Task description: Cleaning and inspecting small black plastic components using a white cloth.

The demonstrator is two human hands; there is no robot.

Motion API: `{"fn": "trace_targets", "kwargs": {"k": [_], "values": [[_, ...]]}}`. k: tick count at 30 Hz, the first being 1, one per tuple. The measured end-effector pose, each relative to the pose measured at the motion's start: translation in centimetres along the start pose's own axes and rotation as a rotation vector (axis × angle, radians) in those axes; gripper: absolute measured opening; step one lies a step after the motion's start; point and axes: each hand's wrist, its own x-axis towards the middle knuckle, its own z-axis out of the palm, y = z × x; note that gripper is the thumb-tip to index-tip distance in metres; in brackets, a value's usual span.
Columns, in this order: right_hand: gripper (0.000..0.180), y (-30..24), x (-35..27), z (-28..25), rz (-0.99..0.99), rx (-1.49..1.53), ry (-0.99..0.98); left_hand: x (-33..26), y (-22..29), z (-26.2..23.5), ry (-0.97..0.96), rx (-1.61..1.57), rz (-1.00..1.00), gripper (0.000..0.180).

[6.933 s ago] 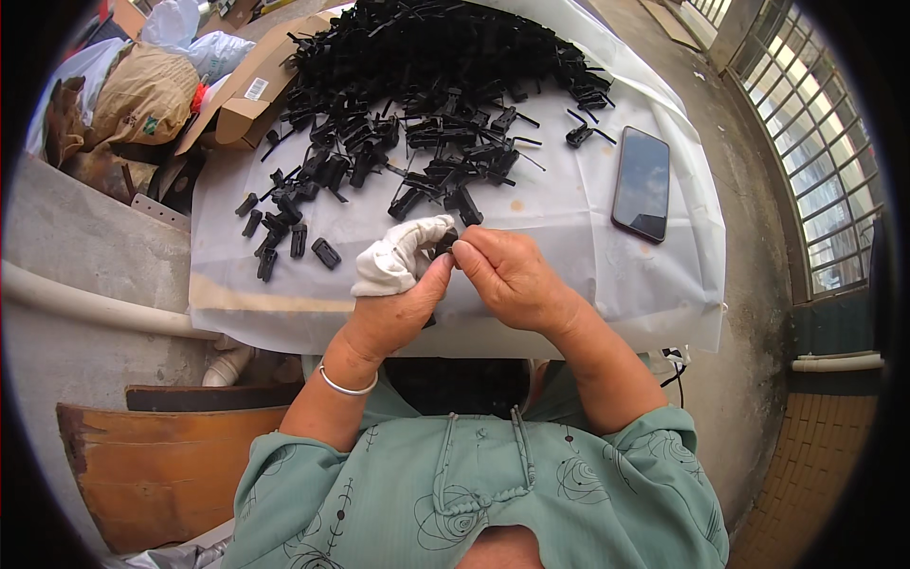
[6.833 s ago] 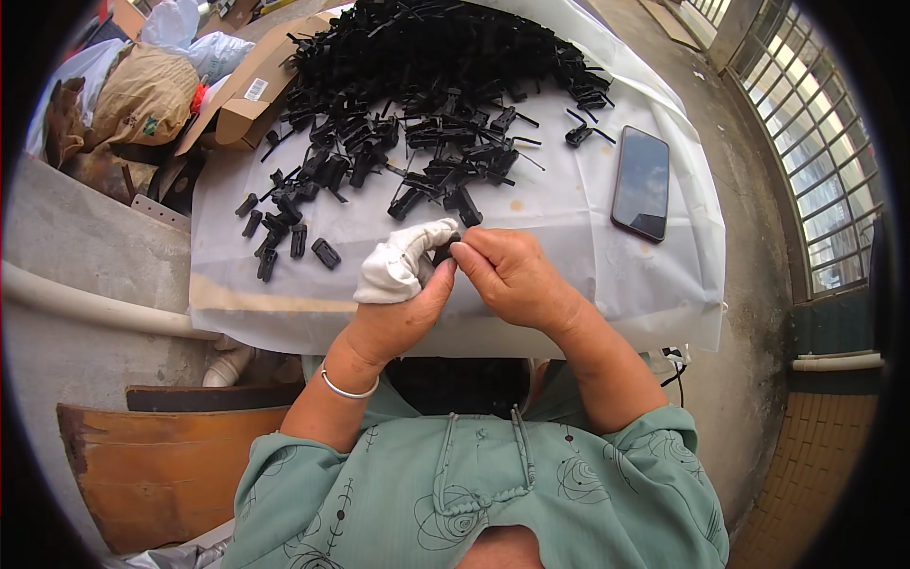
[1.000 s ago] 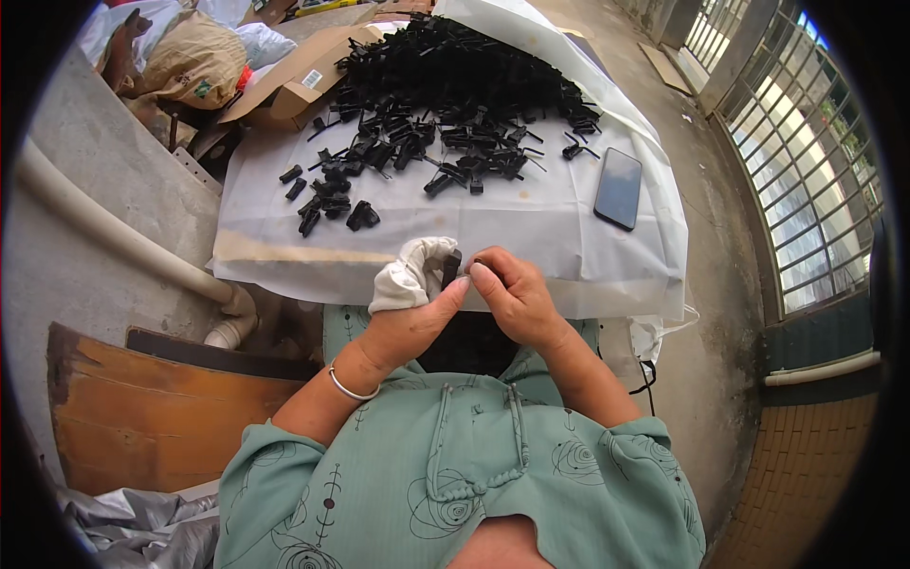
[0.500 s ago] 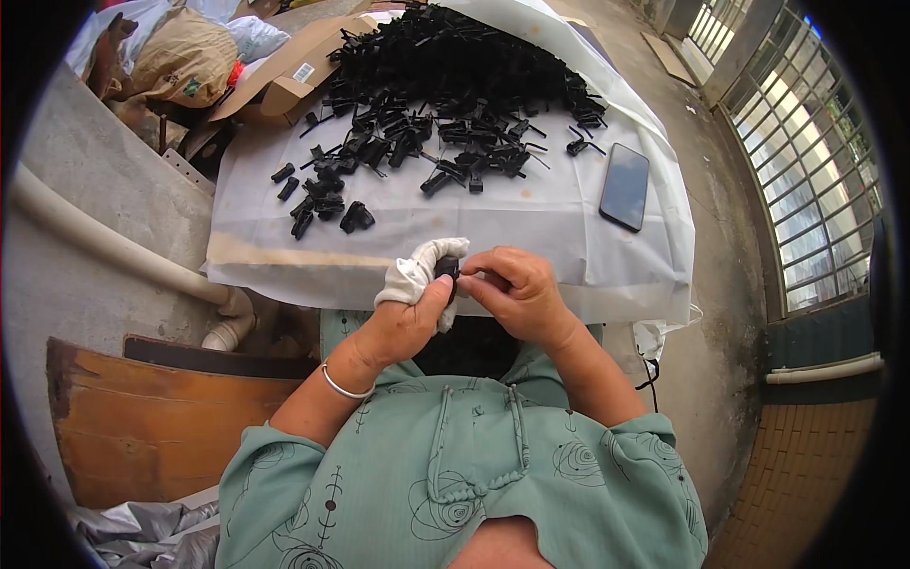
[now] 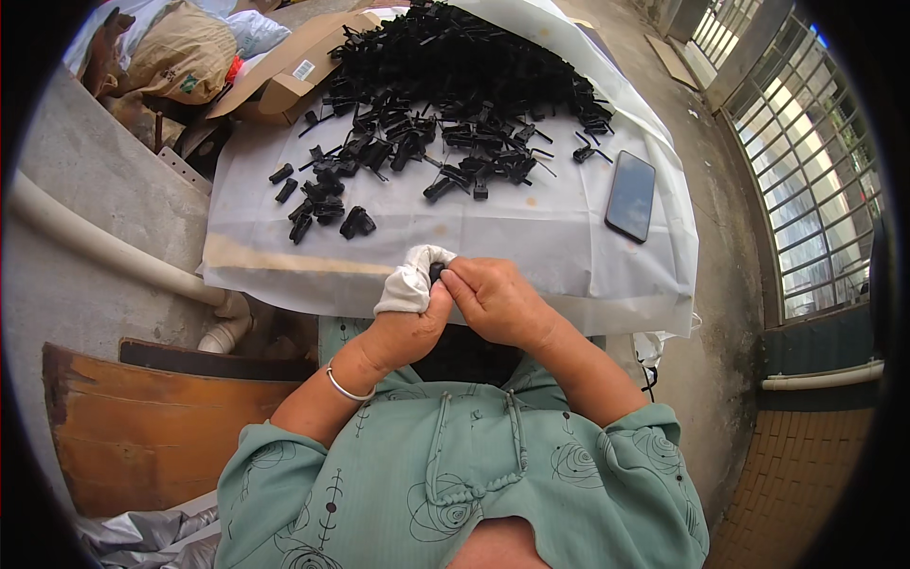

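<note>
A small black plastic part [image 5: 436,273] sits pinched between the fingertips of both hands, just above the near edge of the table, only its dark top showing between the fingers. The left hand [image 5: 406,322] has a white cloth [image 5: 409,282] bunched over its fingers, and thumb and wrapped fingers close on the part from the left; a thin silver bangle [image 5: 347,389] rings that wrist. The right hand [image 5: 498,302] meets it from the right, its fingers curled and pressed together, fingertips touching the part and the cloth. Both hands are held close in front of the person's green patterned blouse [image 5: 464,474]. Just beyond the fingertips lies the white plastic sheet [image 5: 531,237] that covers the table, bare in the strip nearest the hands. Farther out and to the left of the fingers a few loose black plastic pieces [image 5: 322,204] lie scattered, well apart from the hands. Beyond those, straight ahead of the fingers, rises a large heap of black plastic parts [image 5: 455,76]. To the right of the fingers, near the sheet's right edge, a dark flat smartphone [image 5: 631,195] lies face up. Far to the left beyond the heap stands an open brown cardboard box [image 5: 284,76], with a tan sack [image 5: 180,57] past it. Left of the hands and below table level runs a pale plastic pipe [image 5: 104,251].
</note>
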Motion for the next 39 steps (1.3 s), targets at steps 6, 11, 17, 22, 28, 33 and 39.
{"fn": "trace_targets", "kwargs": {"k": [6,11,17,22,28,33,39], "values": [[0.022,0.7,0.9,0.9,0.069,0.106,-0.024,0.3,-1.0,-0.7,0.033,-0.025,-0.053,0.023],[0.022,0.7,1.5,0.0,0.120,0.180,-0.086,0.7,-1.8,-0.6,-0.011,-0.271,-0.129,0.023],[0.020,1.8,1.8,1.4,0.054,0.037,-0.012,0.6,-2.4,-0.5,0.009,-0.051,-0.111,0.023],[0.019,2.6,1.7,2.5,0.056,0.063,0.028,0.7,-2.7,-0.4,0.032,-0.039,-0.131,0.023],[0.025,2.8,1.7,1.7,0.204,0.354,-0.039,0.3,-3.1,-1.3,-0.001,-0.468,-0.260,0.024],[0.025,1.2,2.0,-0.5,0.181,0.312,-0.146,1.2,-0.9,-2.3,-0.134,-0.724,-0.481,0.026],[0.024,1.1,2.4,-0.7,0.226,0.220,-0.210,1.2,-1.1,-1.6,-0.112,-0.319,-0.249,0.024]]}}
